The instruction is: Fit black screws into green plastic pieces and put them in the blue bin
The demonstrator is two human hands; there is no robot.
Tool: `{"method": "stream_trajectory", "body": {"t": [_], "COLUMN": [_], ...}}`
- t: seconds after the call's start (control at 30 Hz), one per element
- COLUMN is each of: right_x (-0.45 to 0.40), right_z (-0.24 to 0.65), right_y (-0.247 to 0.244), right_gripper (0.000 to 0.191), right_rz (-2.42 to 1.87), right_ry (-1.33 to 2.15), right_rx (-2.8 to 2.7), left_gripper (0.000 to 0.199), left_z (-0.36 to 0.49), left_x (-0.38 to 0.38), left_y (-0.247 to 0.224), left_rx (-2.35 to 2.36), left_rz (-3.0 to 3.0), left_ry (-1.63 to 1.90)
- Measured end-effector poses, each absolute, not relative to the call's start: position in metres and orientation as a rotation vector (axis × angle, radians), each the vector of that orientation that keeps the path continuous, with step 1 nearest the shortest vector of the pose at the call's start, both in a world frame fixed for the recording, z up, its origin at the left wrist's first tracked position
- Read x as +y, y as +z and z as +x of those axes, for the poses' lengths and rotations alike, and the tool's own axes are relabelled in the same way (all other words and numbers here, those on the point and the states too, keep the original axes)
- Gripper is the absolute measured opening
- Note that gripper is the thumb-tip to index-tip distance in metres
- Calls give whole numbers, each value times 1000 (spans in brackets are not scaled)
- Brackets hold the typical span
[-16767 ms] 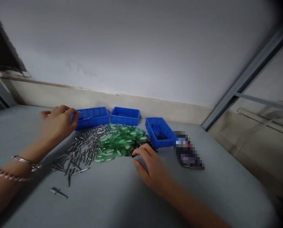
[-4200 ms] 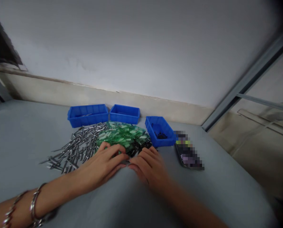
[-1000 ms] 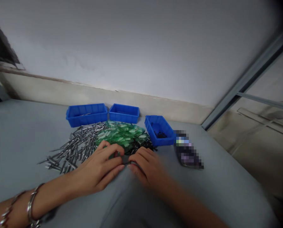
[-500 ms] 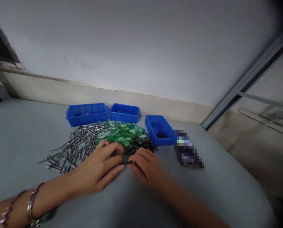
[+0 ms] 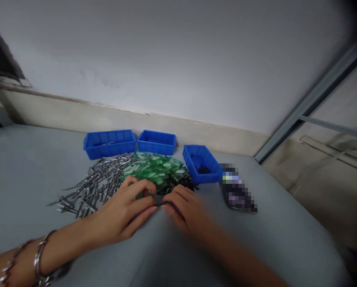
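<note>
In the head view my left hand [image 5: 129, 209] is closed in a pinch, its thumb and fingertips pressed together at one end of a thin dark piece [image 5: 158, 202]. The fingers of my right hand [image 5: 186, 209] are closed on the other end. Most of the piece is hidden by the fingers, so its kind cannot be made out. Just beyond the hands lies a heap of green translucent pieces [image 5: 157, 167]. Small black parts [image 5: 184, 179] lie at its right side, partly behind my right hand. Slim silver metal rods [image 5: 97, 183] spread out to the left.
Behind the heaps stand two blue bins, the left bin [image 5: 111, 150] with a few rods in it and the middle bin [image 5: 157, 149]. A right blue bin [image 5: 196, 163] holds some black parts. Beside it lies a dark, pixelated object [image 5: 238, 195]. A wall [image 5: 166, 71] backs the grey table [image 5: 31, 167].
My right hand has shifted very slightly, and its thumb sits a little differently against the fingers. My left hand stays almost in place; the heaps and bins are unchanged.
</note>
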State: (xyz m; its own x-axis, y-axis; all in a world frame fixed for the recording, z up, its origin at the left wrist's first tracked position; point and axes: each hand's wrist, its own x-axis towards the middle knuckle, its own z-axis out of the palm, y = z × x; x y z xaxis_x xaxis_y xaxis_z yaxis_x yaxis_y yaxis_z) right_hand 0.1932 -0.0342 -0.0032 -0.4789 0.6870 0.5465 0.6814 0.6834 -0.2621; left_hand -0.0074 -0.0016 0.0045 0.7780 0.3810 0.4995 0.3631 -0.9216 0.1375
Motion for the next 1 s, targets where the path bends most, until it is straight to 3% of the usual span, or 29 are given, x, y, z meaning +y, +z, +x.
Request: {"method": "stream_trajectory", "body": {"t": [1.0], "right_x": [-36], "right_z": [195], "right_y": [0], "right_gripper": [24], "right_rz": [-1017], "right_ry": [193], "right_rx": [-2269], "left_gripper": [16], "left_z": [-9], "left_x": [0], "left_y": [0], "left_rx": [672], "left_rz": [2949], "left_ry": [858]}}
